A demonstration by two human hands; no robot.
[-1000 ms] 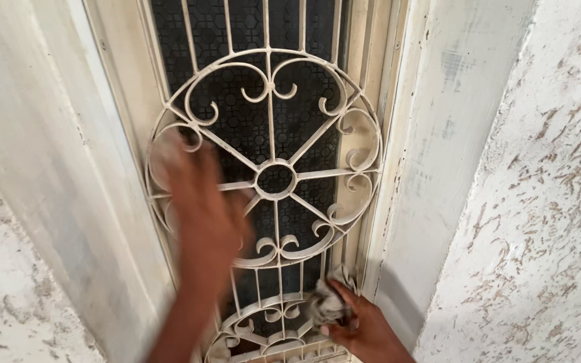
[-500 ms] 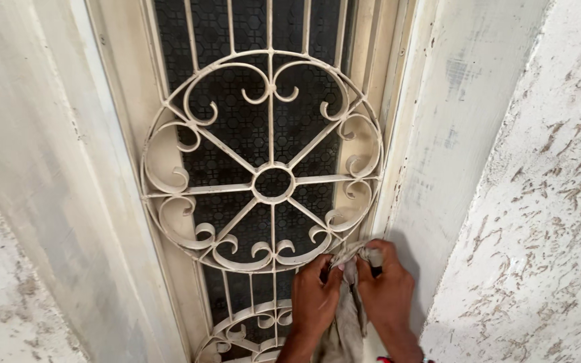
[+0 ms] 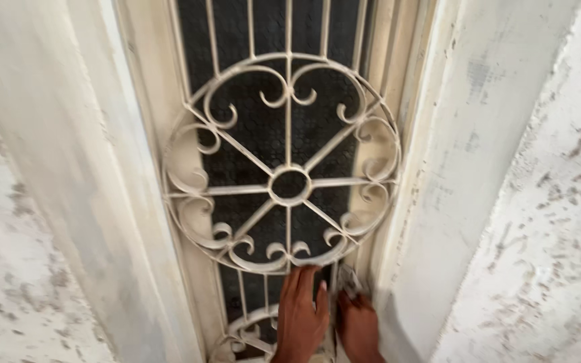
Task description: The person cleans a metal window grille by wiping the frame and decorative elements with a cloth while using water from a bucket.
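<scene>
One round cream grille [image 3: 284, 161] fills centre, over dark glass. Left hand [image 3: 302, 312] at 6 o'clock, fingers together, flat on the bars. Right hand [image 3: 358, 323] just beside, clamped on a crumpled cloth [image 3: 348, 281]. Flaking wall [image 3: 539, 255] at 3 o'clock.

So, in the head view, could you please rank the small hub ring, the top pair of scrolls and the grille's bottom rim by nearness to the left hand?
From the left hand:
1. Bottom rim of the round grille, just above the fingertips.
2. Hub ring, at the circle's centre.
3. Top pair of scrolls, highest up.
</scene>
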